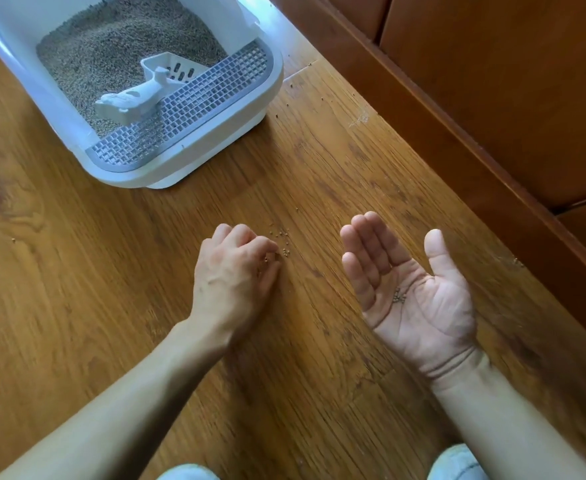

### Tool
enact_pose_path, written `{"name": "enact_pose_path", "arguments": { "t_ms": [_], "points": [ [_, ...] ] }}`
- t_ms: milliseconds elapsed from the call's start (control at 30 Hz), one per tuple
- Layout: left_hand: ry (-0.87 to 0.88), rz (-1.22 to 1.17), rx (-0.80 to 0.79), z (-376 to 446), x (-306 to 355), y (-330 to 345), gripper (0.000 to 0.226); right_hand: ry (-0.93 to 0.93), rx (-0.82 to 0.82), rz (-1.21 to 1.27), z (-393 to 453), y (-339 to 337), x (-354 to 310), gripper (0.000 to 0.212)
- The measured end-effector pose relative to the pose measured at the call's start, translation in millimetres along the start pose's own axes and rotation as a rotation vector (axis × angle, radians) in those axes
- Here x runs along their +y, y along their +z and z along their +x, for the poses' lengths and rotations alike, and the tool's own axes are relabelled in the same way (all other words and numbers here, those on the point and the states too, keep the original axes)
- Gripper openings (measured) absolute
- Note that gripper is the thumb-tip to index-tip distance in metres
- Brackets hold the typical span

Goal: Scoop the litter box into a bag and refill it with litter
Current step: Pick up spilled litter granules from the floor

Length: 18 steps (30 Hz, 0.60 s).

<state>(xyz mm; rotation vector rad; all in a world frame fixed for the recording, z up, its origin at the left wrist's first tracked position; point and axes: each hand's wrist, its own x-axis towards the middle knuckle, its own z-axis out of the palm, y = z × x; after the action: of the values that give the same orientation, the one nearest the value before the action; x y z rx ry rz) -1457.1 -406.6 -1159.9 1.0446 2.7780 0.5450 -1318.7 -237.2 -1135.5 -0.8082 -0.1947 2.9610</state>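
Pellets in right hand

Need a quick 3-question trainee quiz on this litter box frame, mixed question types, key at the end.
1. True or false: the white plastic scoop lies inside the white litter box.
2. Which hand cups a few grey-brown litter pellets: A left hand, B right hand?
3. Fill in: stray pellets lie on the wooden ___.

Key: 1 true; 2 B; 3 floor.
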Motion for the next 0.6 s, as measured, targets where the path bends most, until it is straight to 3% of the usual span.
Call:
{"name": "enact_pose_path", "arguments": {
  "t_ms": [400, 600],
  "points": [
    [0.066, 0.056, 0.025, 16, 6, 15, 0.012, 0.016, -0.052, 0.041, 1, -9, -4, 0.084],
    [0.129, 0.218, 0.031, 19, 7, 23, 0.025, 0.020, -0.047, 0.032, 2, -11, -4, 0.083]
  ]
}}
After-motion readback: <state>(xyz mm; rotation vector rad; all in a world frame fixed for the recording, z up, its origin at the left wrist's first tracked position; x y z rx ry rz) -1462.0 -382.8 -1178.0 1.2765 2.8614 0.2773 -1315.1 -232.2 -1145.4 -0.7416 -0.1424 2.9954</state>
